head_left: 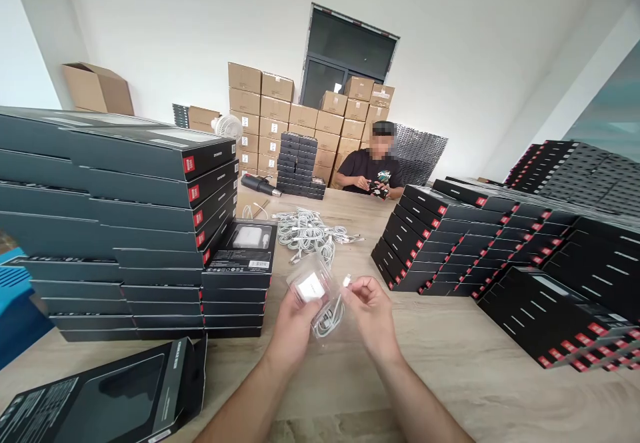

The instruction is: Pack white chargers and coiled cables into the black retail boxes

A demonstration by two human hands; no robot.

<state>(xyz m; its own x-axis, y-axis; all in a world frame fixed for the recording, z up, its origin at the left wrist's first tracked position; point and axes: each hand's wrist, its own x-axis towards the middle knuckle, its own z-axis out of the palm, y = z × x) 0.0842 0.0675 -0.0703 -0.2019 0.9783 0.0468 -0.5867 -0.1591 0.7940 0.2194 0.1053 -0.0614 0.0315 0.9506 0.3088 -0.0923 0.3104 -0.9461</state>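
Box stacks (pixel 120 223) along left edge of table (pixel 450 356), more box stacks (pixel 500 250) along right edge. Cable heap (pixel 313 230) at table middle, between them. Open box (pixel 100 396) at near left corner. Person (pixel 373 166) at far edge, cartons (pixel 305 120) behind.

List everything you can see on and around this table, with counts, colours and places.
Clear tray: one, white charger inside, in left hand.
Cable: one, white, coiled between the hands.
Cable pile: many, white, table centre.
Black boxes: tall stacks, left; more stacks right.
Open box: one, black, near left corner.
Cartons: many, brown, back wall.
Co-worker: one, black shirt, far end.
Left hand: holds tray.
Right hand: pinches cable plug.
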